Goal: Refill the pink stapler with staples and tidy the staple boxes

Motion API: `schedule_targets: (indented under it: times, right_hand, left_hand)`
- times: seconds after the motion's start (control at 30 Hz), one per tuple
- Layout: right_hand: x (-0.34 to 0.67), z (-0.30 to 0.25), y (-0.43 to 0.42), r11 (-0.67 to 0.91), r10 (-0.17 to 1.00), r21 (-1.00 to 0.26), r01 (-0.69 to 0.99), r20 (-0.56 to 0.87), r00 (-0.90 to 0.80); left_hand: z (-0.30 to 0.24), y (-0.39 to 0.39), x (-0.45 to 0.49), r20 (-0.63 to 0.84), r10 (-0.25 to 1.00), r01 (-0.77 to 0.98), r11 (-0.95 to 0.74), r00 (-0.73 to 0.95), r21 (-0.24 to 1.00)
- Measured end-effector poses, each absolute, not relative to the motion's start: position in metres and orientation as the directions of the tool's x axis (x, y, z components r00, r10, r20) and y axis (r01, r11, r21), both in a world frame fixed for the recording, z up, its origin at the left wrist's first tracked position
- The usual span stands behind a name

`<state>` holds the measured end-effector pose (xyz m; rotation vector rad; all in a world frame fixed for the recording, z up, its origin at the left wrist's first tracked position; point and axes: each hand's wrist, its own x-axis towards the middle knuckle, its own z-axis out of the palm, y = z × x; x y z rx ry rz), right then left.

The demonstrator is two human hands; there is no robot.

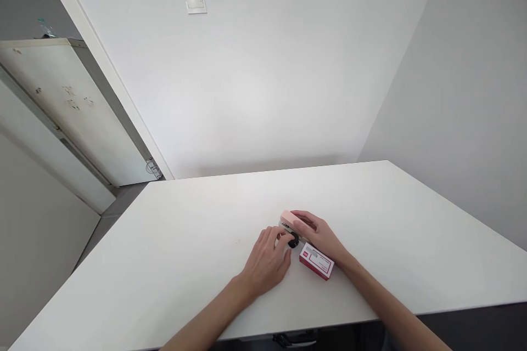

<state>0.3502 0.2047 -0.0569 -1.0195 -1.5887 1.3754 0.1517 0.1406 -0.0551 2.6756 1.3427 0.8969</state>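
Note:
A pale pink stapler (287, 216) lies at a slant on the white table, with my right hand (321, 237) wrapped over its upper side. Just in front of it, a small black object (293, 242) shows partly under the fingers of my left hand (265, 260); it looks like a staple remover. My left index finger rests on this black piece, with the thumb tip close to its lower edge. The other left fingers are bent and reach toward the stapler. Below my right wrist sits a red and white staple box (317, 261), its printed face up.
The white tabletop (197, 252) reaches back to a plain wall (255, 77) with a light switch (195, 0). A stained whitish cabinet (78, 104) stands beyond the wall's edge on the left. Something dark (294, 338) shows below the table's front edge.

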Motion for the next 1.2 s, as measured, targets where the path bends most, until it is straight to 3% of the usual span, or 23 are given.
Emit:
schedule_targets:
  times: [0.27,0.53,0.77,1.03,1.2]
  right_hand:
    - [0.349,-0.056,0.204,0.077,0.921,-0.996,0.041,0.055,-0.387]
    - [0.350,-0.065,0.215,0.086,0.924,-0.995,-0.058,0.102,-0.369]
    - [0.354,-0.057,0.213,0.058,0.926,-0.998,-0.023,0.063,-0.372]
    - [0.356,-0.058,0.216,0.090,0.922,-0.996,0.013,0.078,-0.380]
    - [0.356,-0.060,0.217,0.060,0.927,-0.997,0.039,0.041,-0.373]
  left_hand:
    - [-0.047,0.144,0.163,0.471,0.691,0.621,-0.714,0.549,0.324]
    - [-0.051,0.159,0.175,0.485,0.654,0.593,-0.748,0.580,0.299]
    - [-0.055,0.158,0.175,0.391,0.670,0.540,-0.741,0.631,0.398]
    - [-0.054,0.145,0.164,0.363,0.739,0.602,-0.673,0.567,0.430]
    - [-0.051,0.130,0.123,0.371,0.869,0.651,-0.491,0.326,0.579]
